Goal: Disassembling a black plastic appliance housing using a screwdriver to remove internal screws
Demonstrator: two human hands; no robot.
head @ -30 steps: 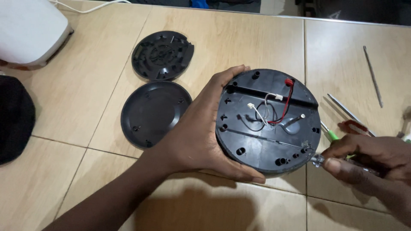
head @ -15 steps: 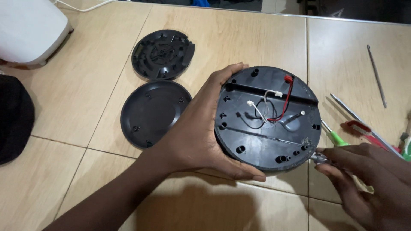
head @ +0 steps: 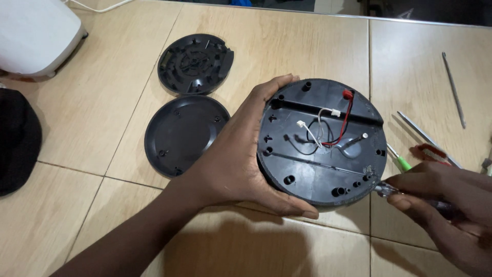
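Observation:
My left hand (head: 233, 159) grips the left edge of a round black plastic housing (head: 323, 143), held open side up just above the tiled surface. Inside it lie red, white and black wires (head: 328, 128) with small white connectors. My right hand (head: 451, 215) is at the lower right, closed on a screwdriver with a clear handle (head: 389, 190); its tip sits at the housing's lower right rim.
Two round black covers lie to the left: a ribbed one (head: 195, 64) and a smooth dished one (head: 185, 134). A white appliance (head: 36, 36) stands at top left, a black object (head: 15, 141) at the left edge. Loose screwdrivers (head: 425, 138) and a thin metal rod (head: 453, 90) lie at right.
My right hand slid down and to the right, keeping the screwdriver tip at the housing's lower right rim. The housing stayed in my left hand.

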